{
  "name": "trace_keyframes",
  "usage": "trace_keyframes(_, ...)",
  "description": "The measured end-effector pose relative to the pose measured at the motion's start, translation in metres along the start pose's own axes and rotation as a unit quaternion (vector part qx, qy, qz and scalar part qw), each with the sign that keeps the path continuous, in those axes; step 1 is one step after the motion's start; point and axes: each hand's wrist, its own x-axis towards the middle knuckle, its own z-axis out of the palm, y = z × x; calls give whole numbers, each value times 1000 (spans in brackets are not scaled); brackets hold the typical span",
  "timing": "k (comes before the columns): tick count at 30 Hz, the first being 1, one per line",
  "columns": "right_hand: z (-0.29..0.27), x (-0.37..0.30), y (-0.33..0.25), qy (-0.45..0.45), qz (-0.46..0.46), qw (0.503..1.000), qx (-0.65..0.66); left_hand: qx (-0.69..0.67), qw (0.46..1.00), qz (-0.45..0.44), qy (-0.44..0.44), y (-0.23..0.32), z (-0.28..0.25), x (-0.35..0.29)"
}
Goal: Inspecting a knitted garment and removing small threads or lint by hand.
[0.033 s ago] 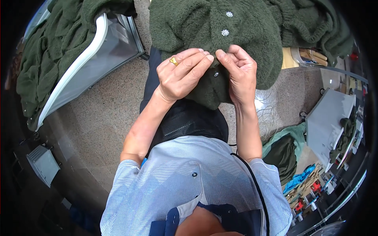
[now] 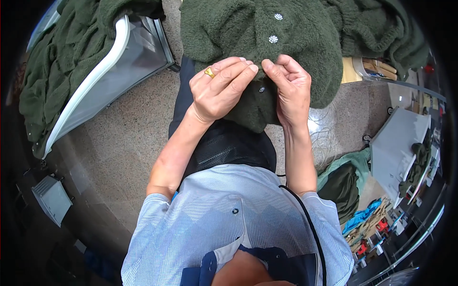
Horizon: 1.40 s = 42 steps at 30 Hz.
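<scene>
The green garment (image 2: pixel 305 52) lay bunched in front of me, partly over my dark trousers (image 2: pixel 185 90). Its row of buttons (image 2: pixel 273 39) ran away from me, the far end leaning a little right; with the cloth so folded, I couldn't tell its long axis. My left hand (image 2: pixel 220 90) and right hand (image 2: pixel 294 88) came nearly tip to tip over that row, fingers pinched narrow; whether they gripped anything, I couldn't tell.
</scene>
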Motion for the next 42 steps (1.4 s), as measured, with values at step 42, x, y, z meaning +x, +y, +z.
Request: trace_keyframes(42, 17, -9, 10, 27, 16, 984, 174, -75, 983, -155, 58, 9, 18, 4)
